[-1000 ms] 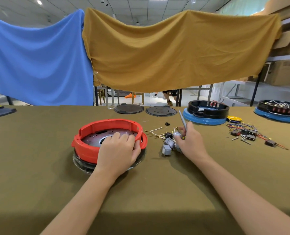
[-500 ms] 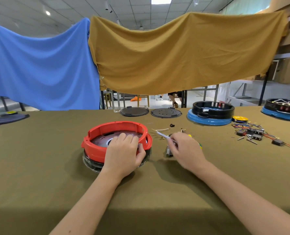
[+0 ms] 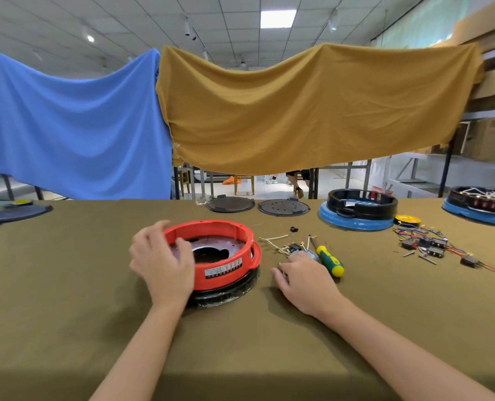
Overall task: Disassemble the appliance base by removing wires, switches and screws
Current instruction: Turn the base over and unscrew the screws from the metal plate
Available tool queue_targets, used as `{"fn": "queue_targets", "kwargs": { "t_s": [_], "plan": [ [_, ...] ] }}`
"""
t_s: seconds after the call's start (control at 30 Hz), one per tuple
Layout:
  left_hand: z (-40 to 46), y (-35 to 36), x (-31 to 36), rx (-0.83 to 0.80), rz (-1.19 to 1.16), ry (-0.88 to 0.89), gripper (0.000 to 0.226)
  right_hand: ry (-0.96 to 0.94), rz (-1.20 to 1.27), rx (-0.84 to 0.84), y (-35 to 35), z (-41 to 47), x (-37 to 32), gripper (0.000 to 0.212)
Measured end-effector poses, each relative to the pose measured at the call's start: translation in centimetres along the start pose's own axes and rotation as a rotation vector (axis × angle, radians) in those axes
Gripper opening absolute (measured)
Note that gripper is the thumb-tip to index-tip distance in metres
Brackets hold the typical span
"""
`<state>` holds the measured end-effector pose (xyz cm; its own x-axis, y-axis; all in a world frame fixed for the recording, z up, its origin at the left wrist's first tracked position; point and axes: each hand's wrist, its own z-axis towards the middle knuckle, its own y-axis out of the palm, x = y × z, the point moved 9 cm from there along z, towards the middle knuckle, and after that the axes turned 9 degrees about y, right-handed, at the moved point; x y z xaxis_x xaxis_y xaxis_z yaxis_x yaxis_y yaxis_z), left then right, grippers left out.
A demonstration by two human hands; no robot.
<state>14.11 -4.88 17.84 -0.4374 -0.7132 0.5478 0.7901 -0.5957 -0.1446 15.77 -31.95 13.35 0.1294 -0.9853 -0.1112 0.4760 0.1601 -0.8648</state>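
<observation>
**Red base under my left hand, loose parts by my right**

The table [image 3: 67,285] carries everything on its olive cloth. The biggest piece I deal with is the red appliance base [image 3: 211,256], a round plastic ring sitting on a black lower part, just left of centre in front of me. I judge it light and stiff, hollow inside, with a smooth wall that could slide on the cloth if I push sideways. The rim is the sensible place to take hold, or the handle-like lip on its right side; the thin ribbed wall might flex if squeezed hard.

My left hand [image 3: 162,264] is at the ring's left rim, thumb hooked over the edge, the other fingers blurred and spread, so I cannot tell how firmly it grips.

My right hand [image 3: 307,273] lies low on the cloth, fingers loosely curled; whether it pinches anything I cannot tell.

Just beyond it lies the screwdriver [image 3: 328,260], green and yellow handle, grippy, untouched.

Beside that, removed wires and switches [image 3: 286,246]: small, limp, easily scattered, best pinched by the bodies.
</observation>
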Motion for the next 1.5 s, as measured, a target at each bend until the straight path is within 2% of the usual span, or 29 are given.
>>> {"fn": "queue_targets", "kwargs": {
  "t_s": [0.07, 0.1, 0.2, 0.27, 0.33, 0.43, 0.5, 0.6, 0.73, 0.83, 0.93, 1.0, 1.1, 1.2, 1.37, 1.43, 1.5],
  "plan": [
    [-0.4, -0.5, -4.0, 0.037, -0.023, -0.361, 0.057, -0.014, 0.009, 0.039, -0.4, -0.1, -0.1, 0.041],
    [-0.7, -0.4, -5.3, 0.031, -0.046, -0.476, 0.057, -0.025, 0.012, 0.061, -0.6, -0.2, -0.3, 0.04],
    [-1.8, 1.3, -7.6, -0.053, -0.188, -0.66, 0.051, -0.044, 0.026, 0.084, -1.2, -0.4, -0.6, 0.035],
    [-2.2, 2.0, -8.2, -0.086, -0.246, -0.703, 0.045, -0.051, 0.018, 0.055, -1.3, -0.3, -1.0, 0.035],
    [-2.2, 2.2, -8.3, -0.079, -0.265, -0.692, 0.042, 0.01, 0.144, 0.036, -1.7, 0.2, -1.4, 0.039],
    [-2.0, 2.4, -8.2, -0.043, -0.311, -0.691, 0.038, 0.275, 0.547, -0.074, -1.5, 2.0, -1.4, 0.06],
    [-2.1, 2.7, -8.0, -0.058, -0.344, -0.684, 0.036, 0.405, 0.739, -0.156, -0.2, 2.6, -1.9, 0.066],
    [-2.1, 2.8, -7.4, -0.08, -0.379, -0.639, 0.033, 0.4, 0.79, -0.136, 0.8, 2.7, -2.9, 0.043],
    [-0.7, 2.3, -5.2, -0.048, -0.447, -0.407, 0.034, 0.347, 0.976, 0.032, -0.6, 2.7, -2.1, 0.015],
    [-0.3, 2.3, -3.3, -0.058, -0.571, -0.243, 0.047, 0.314, 1.165, 0.167, -2.0, 2.3, -0.7, 0.039],
    [-0.4, 2.4, -2.1, -0.094, -0.654, -0.159, 0.059, 0.305, 1.277, 0.203, -2.5, 2.0, 0.0, 0.062],
    [-0.5, 2.7, -2.2, -0.104, -0.721, -0.179, 0.064, 0.266, 1.278, 0.23, -3.0, 1.9, 0.1, 0.071],
    [-0.7, 3.4, -2.9, -0.129, -0.841, -0.315, 0.062, 0.215, 1.256, 0.26, -3.5, 1.8, -0.1, 0.072],
    [-1.0, 3.9, -3.1, -0.151, -0.919, -0.4, 0.053, 0.218, 1.267, 0.274, -3.7, 1.7, -0.1, 0.064],
    [-0.9, 3.8, -3.0, -0.148, -0.919, -0.392, 0.035, 0.267, 1.283, 0.282, -3.7, 1.6, 0.1, 0.047],
    [-0.8, 3.8, -3.1, -0.136, -0.944, -0.409, 0.023, 0.276, 1.354, 0.278, -3.6, 1.6, 0.3, 0.034],
    [-0.7, 3.7, -3.4, -0.087, -1.017, -0.451, 0.026, 0.292, 1.448, 0.283, -3.7, 1.6, 0.5, 0.025]
  ]
}}
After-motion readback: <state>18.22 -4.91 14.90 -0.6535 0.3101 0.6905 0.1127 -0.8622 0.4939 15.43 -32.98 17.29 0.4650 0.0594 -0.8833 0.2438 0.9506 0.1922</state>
